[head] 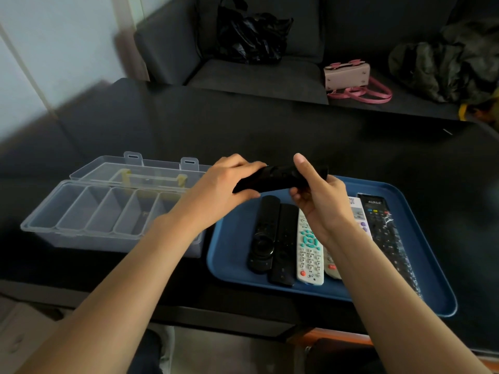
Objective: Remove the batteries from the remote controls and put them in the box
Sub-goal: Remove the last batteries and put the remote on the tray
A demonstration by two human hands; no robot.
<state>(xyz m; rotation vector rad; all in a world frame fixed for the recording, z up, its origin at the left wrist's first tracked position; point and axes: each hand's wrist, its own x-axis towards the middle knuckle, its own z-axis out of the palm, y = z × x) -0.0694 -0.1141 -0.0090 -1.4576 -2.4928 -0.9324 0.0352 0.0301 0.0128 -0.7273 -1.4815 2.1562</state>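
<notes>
I hold a black remote [275, 179] crosswise above the far edge of the blue tray [232, 247]. My left hand [226, 184] grips its left end and my right hand [321, 198] grips its right end, thumb raised over the top. On the tray lie two black remotes [263, 236] [283, 244], a white remote with teal buttons [309, 247], another light remote [359, 211] mostly hidden under my right wrist, and a black remote in plastic wrap [386, 236]. The clear compartment box [89, 211] stands open at the left. No batteries are visible.
Everything sits on a black table [270, 130]. Behind it is a dark sofa [256, 74] with a black plastic bag [251, 36], a pink handbag [348, 76] and dark clothing [445, 63]. The box's lid [140, 171] is folded back behind it.
</notes>
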